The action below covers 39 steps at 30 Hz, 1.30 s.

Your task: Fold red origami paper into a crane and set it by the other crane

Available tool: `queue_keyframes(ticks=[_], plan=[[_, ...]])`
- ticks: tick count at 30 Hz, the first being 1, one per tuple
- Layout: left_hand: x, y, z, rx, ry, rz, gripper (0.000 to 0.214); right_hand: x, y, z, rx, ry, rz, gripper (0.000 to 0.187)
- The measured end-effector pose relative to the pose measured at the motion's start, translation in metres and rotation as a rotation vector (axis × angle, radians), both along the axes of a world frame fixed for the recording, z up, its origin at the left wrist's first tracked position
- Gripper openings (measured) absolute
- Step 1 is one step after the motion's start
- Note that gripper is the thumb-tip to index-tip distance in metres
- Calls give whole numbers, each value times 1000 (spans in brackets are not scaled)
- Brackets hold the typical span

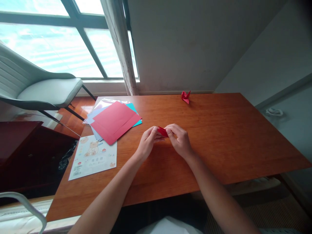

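Observation:
A small piece of folded red paper (162, 131) is held just above the wooden table (219, 136), pinched from both sides. My left hand (148, 139) grips its left end between thumb and fingers. On the opposite end, my right hand (179, 139) has its thumb and forefinger closed on the paper. Fingers cover much of it, so its full shape is hidden. Farther back, near the wall, stands a red folded paper crane (186, 97), apart from both hands.
Red sheets (115, 122) lie fanned over blue and teal paper (136, 123) on the table's left. In front of them is a white sheet with bear drawings (96, 159). A pale chair (50, 92) stands by the window; a wall (175, 48) backs the table.

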<state>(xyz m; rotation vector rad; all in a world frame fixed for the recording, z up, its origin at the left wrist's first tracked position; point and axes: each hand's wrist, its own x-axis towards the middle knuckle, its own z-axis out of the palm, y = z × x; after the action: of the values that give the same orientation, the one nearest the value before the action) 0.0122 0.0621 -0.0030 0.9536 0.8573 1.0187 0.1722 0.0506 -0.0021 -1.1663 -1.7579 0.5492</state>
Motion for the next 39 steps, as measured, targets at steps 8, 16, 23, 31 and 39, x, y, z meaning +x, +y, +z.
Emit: queue_keyframes(ticks=[8,16,23,31,39], plan=[[0,-1,-7,336,381,74,12,1,1,-10,19,-122,-53,21],[-3,-5,-5,549,564,111,10,2,0,-10,-96,0,-164,18],[-2,-1,6,204,131,177,21,4,5,-4,-402,620,-167,24],[-5,3,4,-13,-117,168,17,7,8,-4,-552,869,-108,26],[-7,4,5,-21,-65,117,19,7,7,-3,-553,942,-103,21]])
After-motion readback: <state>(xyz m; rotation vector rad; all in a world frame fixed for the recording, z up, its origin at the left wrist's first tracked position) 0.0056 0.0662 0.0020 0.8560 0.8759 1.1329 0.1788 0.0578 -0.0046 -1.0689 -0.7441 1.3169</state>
